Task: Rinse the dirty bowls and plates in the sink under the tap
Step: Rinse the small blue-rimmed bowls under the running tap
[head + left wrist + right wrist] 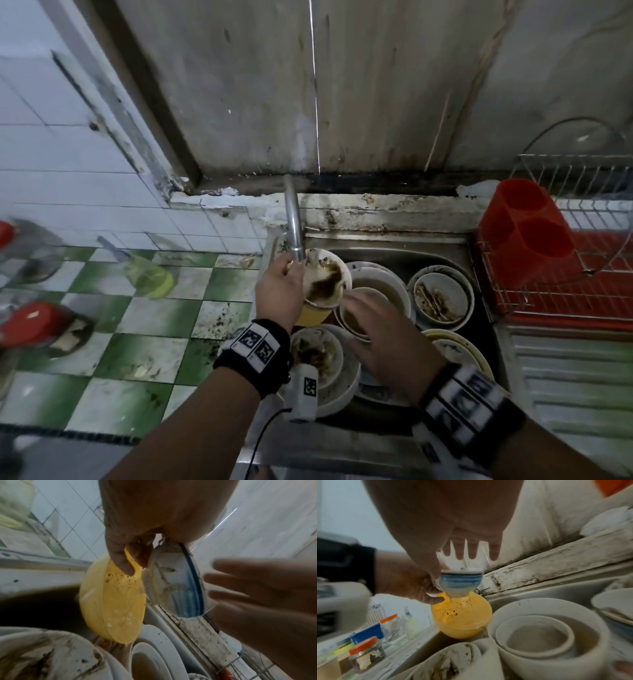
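My left hand [281, 291] grips two tilted bowls just below the tap spout [295, 236]: a white bowl with blue stripes [173, 582], smeared brown inside [327, 279], and a yellow plastic bowl [113, 601] under it. A left fingertip hooks the yellow rim. My right hand [373, 318] hovers open beside the striped bowl, fingers straight and spread [471, 551], holding nothing. The steel sink [394, 241] below is packed with several dirty white bowls [442, 296] and plates.
A red dish rack [582, 274] with a red cutlery holder [527, 233] stands right of the sink. On the green-and-white tiled counter [144, 318] at the left stand jars [366, 654] and bottles. A stained wall ledge [376, 205] runs behind the tap.
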